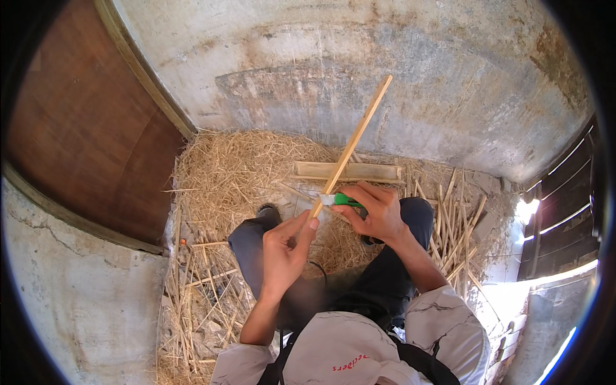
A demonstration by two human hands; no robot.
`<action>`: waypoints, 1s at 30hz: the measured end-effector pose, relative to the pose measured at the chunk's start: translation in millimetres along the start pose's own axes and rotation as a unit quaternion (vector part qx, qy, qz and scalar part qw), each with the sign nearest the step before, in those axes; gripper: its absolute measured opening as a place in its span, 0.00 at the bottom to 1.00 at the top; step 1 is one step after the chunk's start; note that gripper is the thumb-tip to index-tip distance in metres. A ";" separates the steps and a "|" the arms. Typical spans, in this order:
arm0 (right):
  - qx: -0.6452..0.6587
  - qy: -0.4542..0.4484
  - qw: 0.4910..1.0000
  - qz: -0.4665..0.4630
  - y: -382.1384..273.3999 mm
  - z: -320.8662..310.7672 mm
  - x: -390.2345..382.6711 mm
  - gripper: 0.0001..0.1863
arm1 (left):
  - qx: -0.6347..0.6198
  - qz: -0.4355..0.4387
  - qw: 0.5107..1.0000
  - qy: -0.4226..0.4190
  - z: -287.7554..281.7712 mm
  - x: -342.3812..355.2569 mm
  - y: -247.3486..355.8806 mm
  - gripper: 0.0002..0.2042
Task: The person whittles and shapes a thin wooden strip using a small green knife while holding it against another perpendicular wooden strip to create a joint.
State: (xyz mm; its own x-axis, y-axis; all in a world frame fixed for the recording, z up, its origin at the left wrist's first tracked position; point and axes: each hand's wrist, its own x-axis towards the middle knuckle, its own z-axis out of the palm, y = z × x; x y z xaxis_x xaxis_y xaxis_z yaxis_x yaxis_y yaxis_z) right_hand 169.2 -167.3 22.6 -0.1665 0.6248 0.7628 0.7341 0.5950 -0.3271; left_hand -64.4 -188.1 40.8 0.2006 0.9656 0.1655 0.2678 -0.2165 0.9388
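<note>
1. We see straw (224, 167) at far left.
2. Our long wooden stick (359, 131) is ahead of us, slanting from near left to far right, tip pointing far.
3. Our left hand (284, 247), nearest it, pinches its near end.
4. Our right hand (378, 210), just right of the stick, grips a green knife (347, 201).
5. The blade (328, 199) crosses the stick just past our left hand.

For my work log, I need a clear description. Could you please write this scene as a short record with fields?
Left hand: grips lower end of wooden strip
Right hand: holds green-handled knife
Blade: at the strip, just above left hand
Strip: slants up to the right
Floor: straw, loose sticks
Ahead: stained wall
</note>
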 end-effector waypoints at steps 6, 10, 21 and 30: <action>0.013 0.024 0.999 0.034 10.9 -6.7 4.2 0.14 | 0.013 0.009 1.000 -0.009 -3.6 -3.4 -2.8 0.13; 0.008 0.027 0.998 0.057 25.1 -8.8 8.1 0.13 | 0.001 -0.005 1.000 -0.008 -2.9 -6.0 -15.6 0.14; -0.068 0.126 0.947 0.286 117.5 -54.1 34.2 0.15 | -0.041 -0.097 0.992 -0.063 -20.7 -32.7 -42.7 0.15; 0.021 0.050 0.988 0.145 50.0 -17.9 5.0 0.11 | -0.142 -0.127 0.978 -0.084 -20.0 -8.7 -32.1 0.23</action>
State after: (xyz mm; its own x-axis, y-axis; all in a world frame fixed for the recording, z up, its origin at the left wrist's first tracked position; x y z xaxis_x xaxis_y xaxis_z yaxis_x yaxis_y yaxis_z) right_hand 216.9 -143.4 20.1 0.1148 0.7202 0.6842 0.7134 0.4195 -0.5613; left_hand -93.5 -186.6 15.3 0.3196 0.9406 -0.1144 0.0607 0.1002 0.9931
